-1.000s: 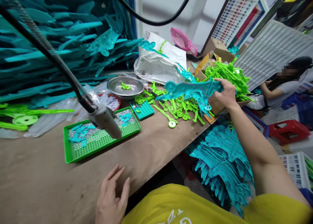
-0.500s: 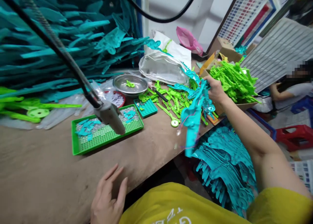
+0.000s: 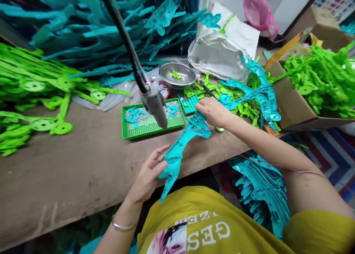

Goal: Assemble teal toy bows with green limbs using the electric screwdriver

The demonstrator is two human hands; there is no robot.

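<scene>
My right hand pinches the upper end of a long turquoise plastic shell piece, which slants down toward my body over the table's front edge. At its lower, wider end is my left hand, thumb against the piece and fingers stretched along its edge; the grip looks loose. A thin reddish wire crosses the piece near its top. Beyond my right hand, more turquoise shells lie over small green plastic parts. A green perforated tray with turquoise bits stands left of the held piece.
A grey tool head on a cable hangs over the tray. Behind are a metal bowl and a white sack. Green parts heap up at left; a cardboard box of them stands right. Turquoise shells are stacked below the table.
My right hand has come left from the pile beside the box, bringing a turquoise shell piece. My left hand has risen to meet its lower end. The view has swung left.
</scene>
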